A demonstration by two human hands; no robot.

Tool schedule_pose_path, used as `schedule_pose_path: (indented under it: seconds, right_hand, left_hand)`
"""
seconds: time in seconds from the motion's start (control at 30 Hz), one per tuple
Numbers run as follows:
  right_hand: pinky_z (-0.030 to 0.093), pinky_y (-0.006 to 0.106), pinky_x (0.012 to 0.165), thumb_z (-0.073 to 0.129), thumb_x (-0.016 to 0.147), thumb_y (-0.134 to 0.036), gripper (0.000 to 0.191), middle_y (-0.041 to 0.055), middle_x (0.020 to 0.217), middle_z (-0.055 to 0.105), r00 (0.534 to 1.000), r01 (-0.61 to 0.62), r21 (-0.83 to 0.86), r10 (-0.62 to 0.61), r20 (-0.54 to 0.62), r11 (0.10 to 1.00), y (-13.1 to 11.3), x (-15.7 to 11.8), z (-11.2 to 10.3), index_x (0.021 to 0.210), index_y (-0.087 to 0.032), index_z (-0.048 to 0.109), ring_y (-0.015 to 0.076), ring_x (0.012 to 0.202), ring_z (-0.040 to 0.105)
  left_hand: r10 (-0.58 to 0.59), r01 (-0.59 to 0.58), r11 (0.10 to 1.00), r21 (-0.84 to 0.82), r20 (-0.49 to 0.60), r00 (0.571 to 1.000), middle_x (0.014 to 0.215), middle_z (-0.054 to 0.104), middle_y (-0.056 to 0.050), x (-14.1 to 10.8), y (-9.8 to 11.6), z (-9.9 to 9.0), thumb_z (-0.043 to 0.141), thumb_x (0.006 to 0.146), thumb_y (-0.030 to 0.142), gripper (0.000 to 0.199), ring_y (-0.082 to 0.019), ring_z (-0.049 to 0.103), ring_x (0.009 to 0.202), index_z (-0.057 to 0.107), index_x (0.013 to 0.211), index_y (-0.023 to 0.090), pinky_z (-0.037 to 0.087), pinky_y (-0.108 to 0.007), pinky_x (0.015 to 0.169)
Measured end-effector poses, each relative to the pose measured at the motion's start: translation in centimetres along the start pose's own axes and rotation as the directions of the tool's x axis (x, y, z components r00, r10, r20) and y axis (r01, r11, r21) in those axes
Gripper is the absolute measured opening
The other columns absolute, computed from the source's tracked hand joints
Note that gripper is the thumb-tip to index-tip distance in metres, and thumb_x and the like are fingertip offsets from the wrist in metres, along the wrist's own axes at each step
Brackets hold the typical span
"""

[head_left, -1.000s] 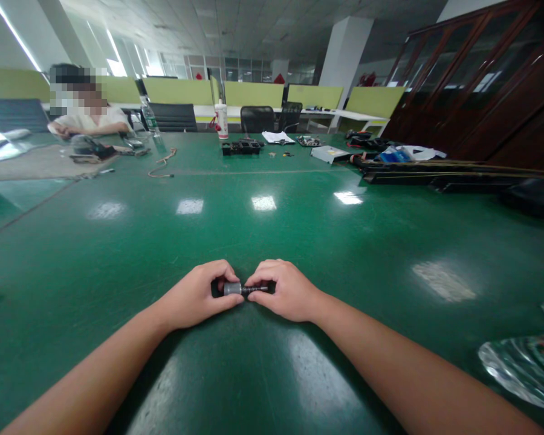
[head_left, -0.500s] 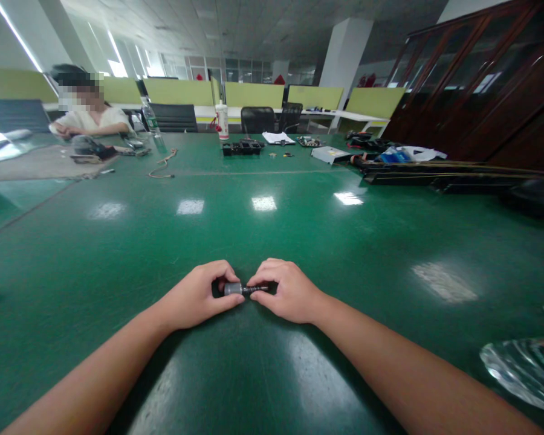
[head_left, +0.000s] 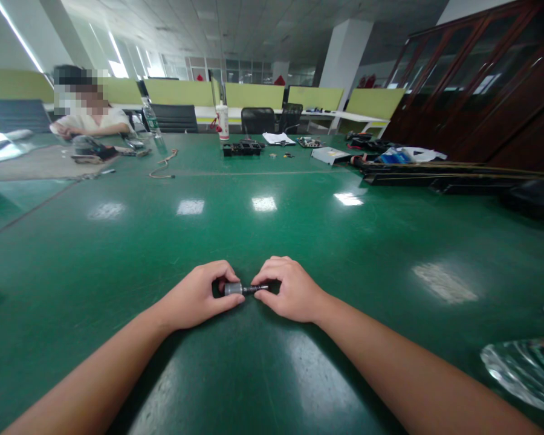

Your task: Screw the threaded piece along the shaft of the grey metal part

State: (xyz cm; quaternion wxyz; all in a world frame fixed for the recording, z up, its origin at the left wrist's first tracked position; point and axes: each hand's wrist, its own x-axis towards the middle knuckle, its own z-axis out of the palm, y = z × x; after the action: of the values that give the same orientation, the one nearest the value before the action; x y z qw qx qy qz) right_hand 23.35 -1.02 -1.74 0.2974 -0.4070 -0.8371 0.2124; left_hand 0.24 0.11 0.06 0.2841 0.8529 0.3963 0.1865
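A small grey metal cylinder (head_left: 233, 289) with a thin, dark ridged shaft (head_left: 254, 290) lies crosswise just above the green table (head_left: 263, 241) or on it; I cannot tell which. My left hand (head_left: 206, 293) closes thumb and fingers round the cylinder at its left end. The shaft points right, and my right hand (head_left: 288, 290) pinches it between thumb and fingertips. Its tip shows in the gap of the right hand's curled fingers. Whether the ridges are a thread or a spring is too small to make out.
A clear plastic object (head_left: 523, 374) stands at the right edge. Farther off lie a black bracket-like part (head_left: 242, 148), a grey metal box (head_left: 330, 155), dark long parts (head_left: 399, 175), a cord (head_left: 163, 166) and bottles (head_left: 222, 121). A person (head_left: 90, 118) sits at the far left.
My right hand's fingertips have shifted slightly right along the shaft, showing a little more of it near the cylinder. My left hand keeps its place.
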Motion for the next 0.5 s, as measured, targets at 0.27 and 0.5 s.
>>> schedule_pose_path:
  seconds: [0.27,0.5]
  right_hand:
    - [0.041,0.033,0.077,0.073,0.074,-0.015,0.010,0.0017,0.079,0.071,1.000,-0.022,-0.024,0.021,-0.007,0.999,-0.17,0.07,-0.24,0.082,-0.020,0.074,0.0177,0.078,0.061]
    - [0.041,0.033,0.078,0.072,0.074,-0.014,0.010,0.0010,0.079,0.071,0.999,-0.039,-0.036,0.039,-0.024,0.999,0.00,0.04,-0.22,0.082,-0.020,0.074,0.0172,0.079,0.061]
  left_hand:
    - [-0.004,0.005,1.000,0.024,-0.019,1.000,0.086,0.065,-0.003,-0.07,-0.18,0.11,0.068,0.083,0.036,0.020,-0.018,0.060,0.078,0.061,0.089,0.018,0.045,-0.029,0.072]
    - [0.012,-0.010,0.999,0.033,-0.040,0.999,0.087,0.064,-0.002,0.03,-0.21,0.08,0.067,0.084,0.036,0.019,-0.018,0.060,0.079,0.061,0.089,0.018,0.045,-0.029,0.072]
